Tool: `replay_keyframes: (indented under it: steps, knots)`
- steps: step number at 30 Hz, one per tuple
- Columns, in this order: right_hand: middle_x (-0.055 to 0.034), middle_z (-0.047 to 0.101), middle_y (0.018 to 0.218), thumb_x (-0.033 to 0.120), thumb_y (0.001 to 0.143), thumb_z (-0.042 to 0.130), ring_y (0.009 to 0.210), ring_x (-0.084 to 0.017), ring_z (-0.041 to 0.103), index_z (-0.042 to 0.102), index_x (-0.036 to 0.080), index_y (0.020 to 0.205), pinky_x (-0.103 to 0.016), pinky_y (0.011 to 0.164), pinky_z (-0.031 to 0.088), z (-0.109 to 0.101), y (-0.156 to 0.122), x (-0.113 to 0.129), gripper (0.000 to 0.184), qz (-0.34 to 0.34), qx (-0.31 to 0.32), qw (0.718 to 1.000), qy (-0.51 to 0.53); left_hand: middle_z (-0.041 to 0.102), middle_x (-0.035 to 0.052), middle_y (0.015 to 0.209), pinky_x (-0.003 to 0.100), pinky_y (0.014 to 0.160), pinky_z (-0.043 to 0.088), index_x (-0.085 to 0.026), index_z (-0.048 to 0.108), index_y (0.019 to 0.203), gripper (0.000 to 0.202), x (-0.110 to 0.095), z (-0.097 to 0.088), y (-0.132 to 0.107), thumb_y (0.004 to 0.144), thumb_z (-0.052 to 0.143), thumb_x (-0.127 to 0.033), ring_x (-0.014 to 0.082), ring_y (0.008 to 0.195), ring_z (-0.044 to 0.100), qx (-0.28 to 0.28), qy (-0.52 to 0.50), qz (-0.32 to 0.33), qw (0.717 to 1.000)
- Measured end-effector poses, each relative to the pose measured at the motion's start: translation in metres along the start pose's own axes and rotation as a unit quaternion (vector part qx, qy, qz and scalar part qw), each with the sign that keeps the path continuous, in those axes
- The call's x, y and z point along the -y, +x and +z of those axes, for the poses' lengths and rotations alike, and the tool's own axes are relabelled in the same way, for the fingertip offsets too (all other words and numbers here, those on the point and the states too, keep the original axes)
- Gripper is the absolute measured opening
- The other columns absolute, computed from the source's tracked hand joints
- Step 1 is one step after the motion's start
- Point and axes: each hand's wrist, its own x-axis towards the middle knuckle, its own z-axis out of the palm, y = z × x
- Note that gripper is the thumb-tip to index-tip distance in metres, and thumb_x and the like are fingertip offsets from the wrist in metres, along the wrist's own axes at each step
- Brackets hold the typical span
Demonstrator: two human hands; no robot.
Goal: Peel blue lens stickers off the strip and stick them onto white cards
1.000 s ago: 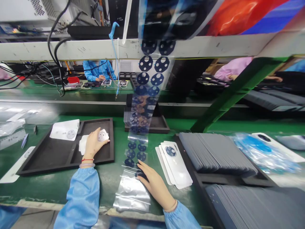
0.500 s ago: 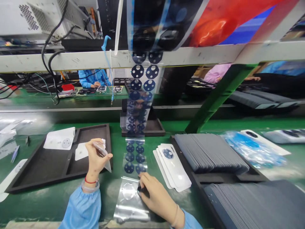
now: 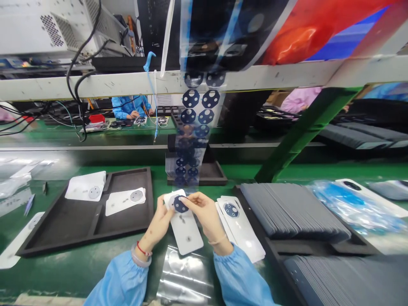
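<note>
My left hand (image 3: pixel 161 221) grips a white phone back cover (image 3: pixel 185 229) by its left edge, above the green bench. My right hand (image 3: pixel 204 210) pinches a round dark-blue camera-ring sticker (image 3: pixel 180 204) and holds it against the cover's upper end. A clear film strip (image 3: pixel 194 127) carrying more such stickers hangs down from above, just behind my hands. Empty film (image 3: pixel 185 276) lies on the bench below the cover.
A black tray (image 3: pixel 73 229) at left holds white covers (image 3: pixel 125 200). Finished covers (image 3: pixel 237 227) are stacked right of my hands. Grey sheets (image 3: pixel 287 208) fill black trays at right. Another small tray (image 3: pixel 210 174) sits behind. People in blue and pink sleeves work across the line.
My left hand took a white cover from the tray and brought it to the middle. My right hand peeled a sticker off the film and moved it onto the cover.
</note>
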Motion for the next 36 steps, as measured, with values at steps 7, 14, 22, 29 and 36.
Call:
replay_keyframes:
  steps: [7,14,22,29,36]
  knots:
    - [-0.0014,0.067,0.064,0.048,0.065,0.083,0.06,-0.016,0.057,0.067,0.018,0.066,-0.03,0.061,0.045,0.0,-0.003,-0.028,0.034,-0.031,-0.062,0.997,-0.034,0.067,0.0041,0.109,0.027,0.078,0.05,-0.024,0.04,0.127,0.048,0.011,0.004,-0.004,0.087,0.064,-0.036,0.0176,0.093,0.066,0.047,-0.013,-0.038,0.998]
    - [-0.0005,0.065,0.063,0.045,0.068,0.081,0.059,-0.014,0.051,0.068,0.018,0.065,-0.028,0.059,0.04,-0.005,-0.007,-0.03,0.03,-0.031,-0.059,0.994,-0.084,0.066,0.0056,0.116,0.029,0.082,0.049,-0.025,0.04,0.13,0.051,0.008,0.003,-0.005,0.085,0.064,-0.027,0.0198,0.099,0.065,0.071,0.005,-0.014,0.997]
    - [0.0,0.064,0.064,0.043,0.069,0.081,0.061,-0.015,0.052,0.067,0.018,0.068,-0.029,0.062,0.041,-0.005,-0.008,-0.034,0.029,-0.017,-0.06,0.996,-0.064,0.063,0.0066,0.124,0.03,0.089,0.047,-0.025,0.039,0.131,0.048,0.005,0.003,-0.006,0.088,0.059,-0.023,0.0206,0.109,0.062,0.081,0.019,-0.004,0.997]
    - [-0.0005,0.065,0.066,0.043,0.069,0.081,0.062,-0.015,0.053,0.067,0.018,0.069,-0.029,0.062,0.042,-0.005,-0.009,-0.036,0.029,-0.01,-0.063,0.996,-0.057,0.061,0.0083,0.127,0.033,0.095,0.045,-0.024,0.034,0.135,0.05,0.006,0.0,-0.005,0.091,0.056,-0.025,0.0223,0.114,0.06,0.095,0.026,-0.008,0.995]
    - [-0.0001,0.064,0.065,0.043,0.067,0.082,0.062,-0.015,0.054,0.067,0.018,0.068,-0.029,0.062,0.042,-0.004,-0.01,-0.035,0.029,-0.006,-0.063,0.997,-0.05,0.059,0.0072,0.129,0.032,0.09,0.047,-0.023,0.037,0.133,0.048,0.002,0.001,-0.005,0.089,0.055,-0.02,0.0209,0.109,0.059,0.079,0.061,0.001,0.995]
